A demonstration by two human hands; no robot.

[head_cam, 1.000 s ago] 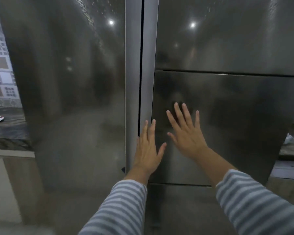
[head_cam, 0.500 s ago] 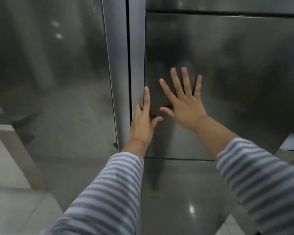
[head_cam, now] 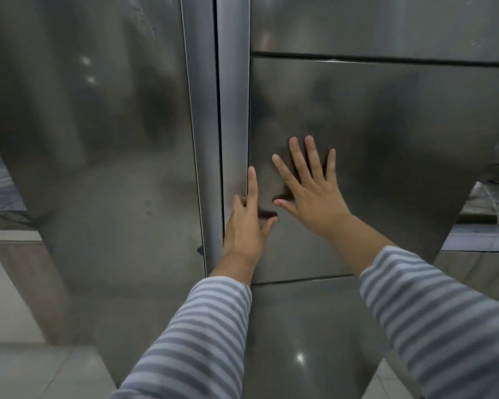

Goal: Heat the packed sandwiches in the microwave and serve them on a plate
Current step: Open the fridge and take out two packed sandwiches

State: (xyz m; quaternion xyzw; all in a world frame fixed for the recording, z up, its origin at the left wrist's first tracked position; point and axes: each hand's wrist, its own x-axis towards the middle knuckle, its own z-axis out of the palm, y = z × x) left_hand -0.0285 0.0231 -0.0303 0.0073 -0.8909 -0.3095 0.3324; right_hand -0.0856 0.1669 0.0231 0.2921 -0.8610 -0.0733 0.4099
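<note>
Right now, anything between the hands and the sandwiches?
Yes. No sandwiches are visible; closed steel fridge doors fill the view. The right hand lies flat on the right door's panel, and the left hand has fingers at that door's inner edge by the centre seam.

There is one view only, from a camera on the person's head. It looks forward and a little down, straight at the fridge (head_cam: 386, 168), and it stands very near: the steel doors fill almost the whole frame. The door seam (head_cam: 220, 139) runs from 12 o'clock down toward the centre. The floor (head_cam: 26, 370) shows only at 7 o'clock (a wide-angle lens, so the edges bend). No second view shares the scene.
</note>
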